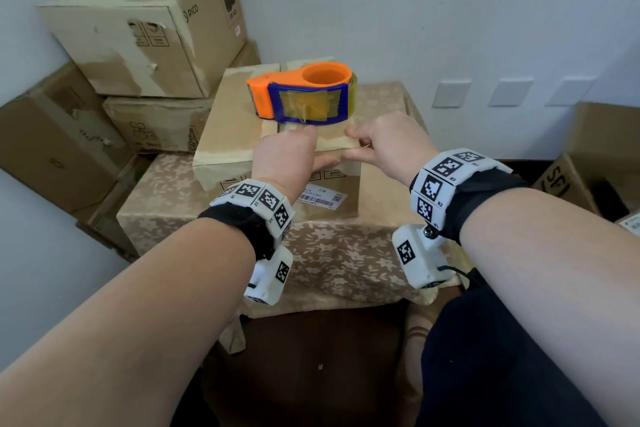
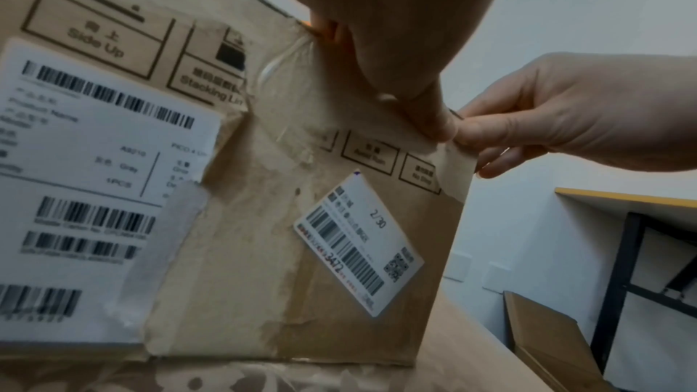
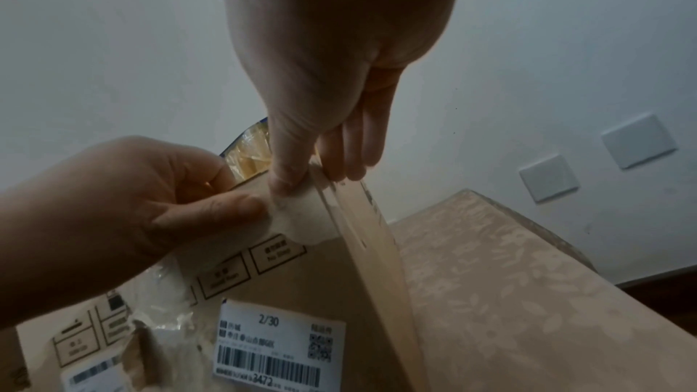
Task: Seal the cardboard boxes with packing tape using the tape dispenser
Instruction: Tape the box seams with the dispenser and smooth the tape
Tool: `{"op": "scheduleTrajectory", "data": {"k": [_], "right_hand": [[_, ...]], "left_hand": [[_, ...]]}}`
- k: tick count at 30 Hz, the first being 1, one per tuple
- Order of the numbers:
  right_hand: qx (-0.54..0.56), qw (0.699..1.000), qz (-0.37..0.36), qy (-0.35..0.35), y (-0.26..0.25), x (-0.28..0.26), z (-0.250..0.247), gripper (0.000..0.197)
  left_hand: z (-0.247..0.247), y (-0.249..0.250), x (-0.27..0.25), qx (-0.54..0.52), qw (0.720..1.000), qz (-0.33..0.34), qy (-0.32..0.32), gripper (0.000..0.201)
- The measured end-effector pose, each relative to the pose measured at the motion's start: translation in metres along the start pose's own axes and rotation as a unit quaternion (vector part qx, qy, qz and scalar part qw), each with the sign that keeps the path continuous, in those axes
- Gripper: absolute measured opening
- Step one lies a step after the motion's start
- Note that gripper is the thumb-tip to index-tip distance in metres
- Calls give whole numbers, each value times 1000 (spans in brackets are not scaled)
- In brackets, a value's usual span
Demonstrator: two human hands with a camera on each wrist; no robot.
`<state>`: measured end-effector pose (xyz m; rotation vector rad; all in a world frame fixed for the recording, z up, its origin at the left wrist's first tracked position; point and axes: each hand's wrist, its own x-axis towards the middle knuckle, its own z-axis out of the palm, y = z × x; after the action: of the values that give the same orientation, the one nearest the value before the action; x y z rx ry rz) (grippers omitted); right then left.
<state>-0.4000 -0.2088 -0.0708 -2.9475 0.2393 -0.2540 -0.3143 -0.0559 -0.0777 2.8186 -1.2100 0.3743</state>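
Head view: tape dispenser (image 1: 302,95) lying on top of closed box (image 1: 228,135) on cloth-covered bench (image 1: 346,253); left hand (image 1: 287,156) and right hand (image 1: 391,144) at box's near top edge. Contents hidden.
Left wrist view: both thumbs pinch a strip of tape (image 2: 458,169) at the box corner.
Right wrist view: same pinch. Risk: tape could crease or stick to fingers, leaving the seam loose.
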Motion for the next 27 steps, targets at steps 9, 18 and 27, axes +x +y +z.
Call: {"op": "scheduleTrajectory", "data": {"k": [9,18,27], "right_hand": [[-55,998,4,-9,-10,-5,-9,41],[-245,969,19,-25,-54,-3,-24,51],[-112,986,-122,18,-103,25,6,43]], "left_hand": [[-9,-8,-7,9,999,25,-20,42],[-23,-84,-26,-66,996,-29,-61,43],[-24,-150,-60,-249,956,-135,-82,43]]}}
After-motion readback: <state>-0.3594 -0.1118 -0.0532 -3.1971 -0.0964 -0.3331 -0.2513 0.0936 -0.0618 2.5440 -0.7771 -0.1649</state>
